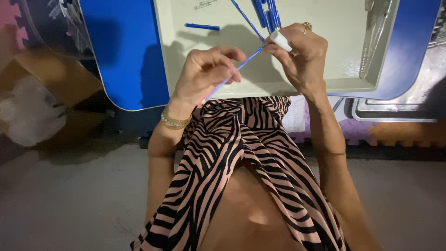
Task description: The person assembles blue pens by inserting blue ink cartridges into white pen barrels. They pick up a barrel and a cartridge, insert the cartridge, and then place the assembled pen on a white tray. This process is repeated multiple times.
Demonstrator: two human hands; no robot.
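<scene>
Refill rod (241,65), thin blue, is pinched betw thumb & fingers of left hand (204,76), angled up-right twd right hand (302,56). Right hand clenched round a short white pen barrel (281,40); rod's tip meets barrel's open end, so both hands are grasping, none released. Rod sits just above near edge of a pale green tray (353,79), over the lap. Judging by looks: v. light, slim, prob bends a bit if squeezed mid-length, smooth so may slip; best held near the end going in, w/ light pinch. Barrel stiffer, fine to grip firm. On tray: loose blue piece (202,26) at left, bunch of blue pen parts (267,11) at top, clear parts (378,23) at right. Tray rests on blue table (125,56). Cardboard box (42,88) w/ white stuff at far left.
</scene>
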